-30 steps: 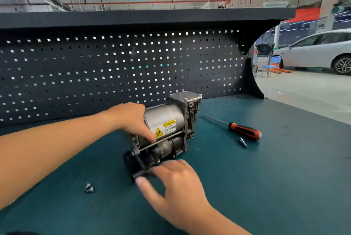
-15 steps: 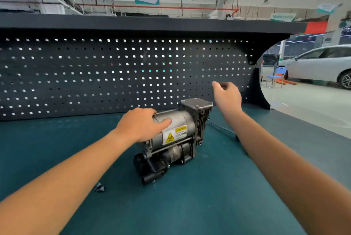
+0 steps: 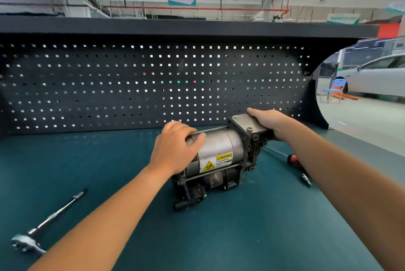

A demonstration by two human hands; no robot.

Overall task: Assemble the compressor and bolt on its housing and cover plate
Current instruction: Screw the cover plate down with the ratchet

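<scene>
In the head view, the compressor (image 3: pixel 221 156) is seen lying on its side in the middle of the green bench (image 3: pixel 241 237). Its grey cylinder is clasped by the curled left hand (image 3: pixel 175 150). Its square end block is gripped by the right hand (image 3: pixel 270 125), with the fingers wrapped behind it.

Green-topped bench (image 3: pixel 241 237) carries compressor (image 3: pixel 219 150) centre, ratchet (image 3: pixel 52 216) front-left, red screwdriver (image 3: pixel 293 160), small fitting (image 3: pixel 306 179) right.

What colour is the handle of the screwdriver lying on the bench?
Red with black. The screwdriver shows in the head view, the only one, with its handle partly hidden.
</scene>
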